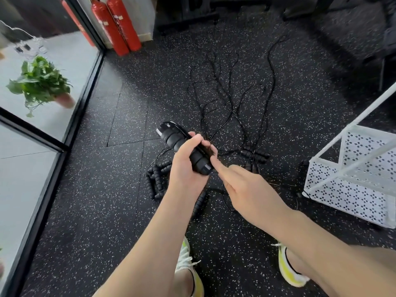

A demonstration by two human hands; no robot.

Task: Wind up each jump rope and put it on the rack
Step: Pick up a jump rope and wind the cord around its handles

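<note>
Here, the left hand [186,161] is squeezing the black handles [184,146] of a jump rope. The right hand [242,185] is holding nothing, fingers straight. The white rack [351,174] is waiting near on the right. The thin rope could be slipping loose and unwinding if the squeeze gets weak.

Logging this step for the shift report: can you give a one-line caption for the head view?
Left hand grips paired jump rope handles; right hand reaches in, more ropes on the floor beside the white rack.
</note>
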